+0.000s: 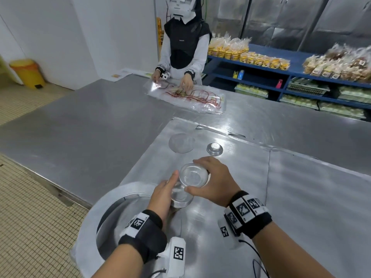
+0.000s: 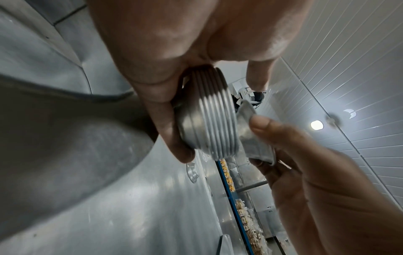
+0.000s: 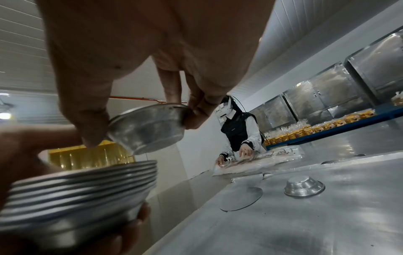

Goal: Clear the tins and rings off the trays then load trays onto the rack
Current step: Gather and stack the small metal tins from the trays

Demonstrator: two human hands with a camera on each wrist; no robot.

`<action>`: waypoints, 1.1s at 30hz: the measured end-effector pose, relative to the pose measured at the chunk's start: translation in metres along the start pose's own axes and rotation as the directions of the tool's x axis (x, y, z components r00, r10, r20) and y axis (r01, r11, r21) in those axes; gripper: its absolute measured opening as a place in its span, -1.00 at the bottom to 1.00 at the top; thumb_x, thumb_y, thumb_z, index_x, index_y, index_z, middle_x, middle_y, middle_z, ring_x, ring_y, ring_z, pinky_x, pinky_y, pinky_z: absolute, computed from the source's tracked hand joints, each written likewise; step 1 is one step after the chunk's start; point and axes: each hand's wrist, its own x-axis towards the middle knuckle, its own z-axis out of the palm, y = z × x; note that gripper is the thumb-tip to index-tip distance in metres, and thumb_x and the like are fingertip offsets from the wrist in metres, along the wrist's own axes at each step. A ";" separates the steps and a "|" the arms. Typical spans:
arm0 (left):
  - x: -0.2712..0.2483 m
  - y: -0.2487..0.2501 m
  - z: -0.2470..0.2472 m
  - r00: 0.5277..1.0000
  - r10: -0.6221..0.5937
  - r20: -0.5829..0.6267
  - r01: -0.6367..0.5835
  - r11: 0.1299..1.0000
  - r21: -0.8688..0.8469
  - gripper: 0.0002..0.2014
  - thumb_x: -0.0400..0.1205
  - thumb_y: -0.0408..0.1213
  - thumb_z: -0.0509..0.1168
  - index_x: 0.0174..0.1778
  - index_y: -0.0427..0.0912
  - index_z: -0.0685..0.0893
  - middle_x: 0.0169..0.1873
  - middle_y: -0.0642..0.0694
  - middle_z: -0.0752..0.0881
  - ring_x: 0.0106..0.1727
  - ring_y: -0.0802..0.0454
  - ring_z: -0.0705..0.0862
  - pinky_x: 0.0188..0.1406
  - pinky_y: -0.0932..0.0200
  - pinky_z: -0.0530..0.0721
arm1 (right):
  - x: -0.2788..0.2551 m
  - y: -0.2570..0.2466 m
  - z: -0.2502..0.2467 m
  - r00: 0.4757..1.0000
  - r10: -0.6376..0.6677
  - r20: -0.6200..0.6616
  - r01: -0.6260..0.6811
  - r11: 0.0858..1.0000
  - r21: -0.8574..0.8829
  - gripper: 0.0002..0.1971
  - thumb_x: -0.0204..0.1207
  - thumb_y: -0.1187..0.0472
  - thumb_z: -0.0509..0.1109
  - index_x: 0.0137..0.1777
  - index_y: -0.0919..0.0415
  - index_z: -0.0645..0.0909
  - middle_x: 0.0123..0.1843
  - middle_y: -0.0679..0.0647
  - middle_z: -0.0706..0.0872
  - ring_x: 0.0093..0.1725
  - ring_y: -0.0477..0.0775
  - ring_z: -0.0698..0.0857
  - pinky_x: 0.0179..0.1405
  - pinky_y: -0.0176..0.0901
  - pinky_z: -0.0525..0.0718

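Observation:
My left hand grips a nested stack of small round metal tins above the metal tray. My right hand pinches a single tin by its rim, mouth up, just over the stack. Another tin lies upside down farther back on the tray. Beside it lies a flat round metal disc. A large metal ring rests at the tray's near left corner.
The tray lies on a long steel table. Across it a person handles plastic bags. Blue shelves with packed baked goods stand at the right. A yellow bin stands on the tiled floor at far left.

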 end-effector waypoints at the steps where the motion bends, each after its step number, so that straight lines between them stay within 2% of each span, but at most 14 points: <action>1: -0.003 -0.002 0.003 1.000 -0.004 0.025 0.005 1.000 -0.014 -0.25 0.36 0.31 0.54 0.27 -0.20 0.73 0.14 -0.32 0.80 0.18 -0.32 0.79 0.35 -0.36 0.64 | -0.006 -0.002 -0.001 1.000 -0.008 0.014 0.008 1.000 0.001 -0.18 0.06 -0.27 0.64 0.34 0.05 0.64 0.22 -0.08 0.63 0.22 -0.05 0.62 0.30 -0.04 0.60; 4: -0.011 -0.008 0.014 1.000 -0.001 0.014 0.001 0.999 -0.049 -0.40 0.40 -0.01 0.61 0.23 -0.31 0.68 0.07 -0.40 0.80 0.09 -0.37 0.80 0.25 -0.39 0.69 | -0.025 -0.006 -0.003 0.998 -0.029 0.049 0.029 1.000 -0.005 -0.20 0.08 -0.26 0.60 0.35 0.06 0.64 0.21 -0.12 0.60 0.24 -0.10 0.59 0.32 -0.15 0.56; 6: -0.014 -0.012 0.021 1.000 -0.004 -0.005 0.004 1.000 -0.012 -0.61 0.51 -0.24 0.54 0.19 -0.32 0.67 0.01 -0.40 0.81 -0.01 -0.34 0.82 0.08 -0.27 0.76 | -0.035 -0.008 -0.003 0.997 -0.041 0.068 0.042 0.999 -0.017 -0.22 0.11 -0.25 0.62 0.36 0.05 0.63 0.21 -0.14 0.59 0.24 -0.13 0.57 0.32 -0.19 0.55; 8: -0.017 -0.014 0.026 1.000 -0.007 -0.011 0.008 0.998 0.055 -0.75 0.57 -0.38 0.45 0.14 -0.27 0.67 -0.06 -0.36 0.82 -0.10 -0.27 0.83 -0.09 -0.10 0.79 | -0.043 -0.009 -0.003 0.996 -0.046 0.076 0.047 0.999 -0.022 -0.26 0.11 -0.21 0.65 0.32 0.02 0.65 0.21 -0.13 0.60 0.22 -0.13 0.56 0.30 -0.23 0.54; 10: -0.018 -0.017 0.029 1.000 -0.006 -0.014 0.008 0.994 0.112 -0.77 0.56 -0.42 0.43 0.13 -0.23 0.68 -0.06 -0.34 0.82 -0.09 -0.26 0.83 -0.09 -0.09 0.80 | -0.049 -0.009 -0.004 0.996 -0.045 0.078 0.047 0.999 -0.015 -0.31 0.13 -0.18 0.67 0.29 -0.03 0.65 0.21 -0.12 0.61 0.21 -0.12 0.56 0.28 -0.24 0.54; 15: -0.017 -0.025 0.036 1.000 0.003 0.009 -0.005 0.983 0.181 -0.79 0.59 -0.46 0.39 0.13 -0.22 0.67 -0.02 -0.34 0.80 -0.04 -0.24 0.80 -0.09 -0.06 0.77 | -0.057 0.002 -0.006 0.995 -0.013 0.094 0.016 0.999 -0.029 -0.27 0.13 -0.22 0.66 0.32 -0.02 0.63 0.23 -0.11 0.62 0.21 -0.11 0.57 0.28 -0.15 0.57; 19: -0.017 -0.031 0.040 1.000 0.000 0.026 -0.006 0.974 0.226 -0.81 0.61 -0.46 0.36 0.12 -0.21 0.67 0.00 -0.34 0.78 -0.02 -0.24 0.77 -0.07 -0.08 0.75 | -0.060 0.018 -0.010 0.983 0.017 0.183 -0.022 1.000 0.022 -0.07 0.08 -0.25 0.70 0.48 0.01 0.52 0.33 -0.12 0.61 0.29 -0.14 0.59 0.33 -0.14 0.58; 22: -0.018 -0.034 0.041 0.998 -0.003 0.058 -0.012 0.966 0.259 -0.82 0.61 -0.49 0.35 0.08 -0.17 0.67 -0.01 -0.32 0.77 -0.01 -0.27 0.76 0.02 -0.20 0.75 | -0.056 0.039 -0.017 0.949 0.055 0.309 -0.060 0.998 0.007 0.02 0.09 0.00 0.78 0.59 0.08 0.42 0.36 -0.09 0.60 0.29 -0.17 0.57 0.28 -0.38 0.53; 24: -0.018 -0.035 0.043 0.997 -0.009 0.073 -0.011 0.963 0.269 -0.80 0.62 -0.53 0.32 0.03 -0.15 0.67 -0.09 -0.26 0.75 -0.10 -0.21 0.73 -0.05 -0.13 0.73 | -0.051 0.055 -0.022 0.922 0.127 0.364 -0.118 0.992 -0.047 -0.03 0.16 0.22 0.74 0.61 0.09 0.39 0.38 -0.07 0.58 0.23 -0.20 0.55 0.12 -0.58 0.48; 25: -0.018 -0.035 0.043 0.997 -0.015 0.074 -0.005 0.963 0.268 -0.79 0.62 -0.54 0.30 0.01 -0.14 0.68 -0.14 -0.23 0.74 -0.14 -0.17 0.70 -0.08 -0.11 0.74 | -0.047 0.062 -0.024 0.911 0.166 0.377 -0.148 0.986 -0.075 -0.07 0.20 0.29 0.70 0.61 0.09 0.39 0.39 -0.07 0.57 0.20 -0.21 0.55 0.05 -0.60 0.49; 26: -0.017 -0.036 0.044 0.997 -0.025 0.073 0.005 0.965 0.262 -0.78 0.62 -0.56 0.29 0.00 -0.14 0.68 -0.17 -0.22 0.73 -0.15 -0.17 0.69 -0.04 -0.17 0.77 | -0.044 0.070 -0.024 0.904 0.197 0.379 -0.169 0.980 -0.105 -0.11 0.24 0.33 0.66 0.60 0.09 0.40 0.40 -0.05 0.57 0.18 -0.21 0.54 0.03 -0.59 0.49; 27: -0.016 -0.037 0.044 0.996 -0.035 0.077 0.014 0.968 0.250 -0.77 0.63 -0.57 0.27 0.00 -0.15 0.69 -0.16 -0.23 0.72 -0.14 -0.19 0.69 0.00 -0.32 0.78 | -0.040 0.077 -0.025 0.899 0.223 0.376 -0.187 0.973 -0.133 -0.16 0.29 0.36 0.63 0.60 0.10 0.41 0.41 -0.02 0.57 0.17 -0.20 0.54 0.03 -0.57 0.50; 29: -0.015 -0.038 0.047 0.996 -0.060 0.073 0.043 0.975 0.216 -0.76 0.65 -0.61 0.25 0.04 -0.19 0.69 -0.10 -0.29 0.72 -0.08 -0.26 0.71 -0.04 -0.48 0.76 | -0.031 0.089 -0.025 0.888 0.275 0.367 -0.223 0.958 -0.178 -0.24 0.37 0.37 0.57 0.59 0.11 0.42 0.41 0.01 0.57 0.18 -0.15 0.55 0.10 -0.47 0.54; 33: -0.008 -0.037 0.051 0.995 -0.091 0.036 0.083 0.981 0.175 -0.72 0.64 -0.64 0.26 0.11 -0.21 0.70 -0.01 -0.34 0.73 -0.04 -0.29 0.72 -0.12 -0.43 0.79 | -0.006 0.109 -0.016 0.867 0.354 0.351 -0.257 0.921 -0.294 -0.32 0.45 0.26 0.53 0.58 0.13 0.43 0.41 0.04 0.60 0.35 0.03 0.57 0.37 -0.13 0.56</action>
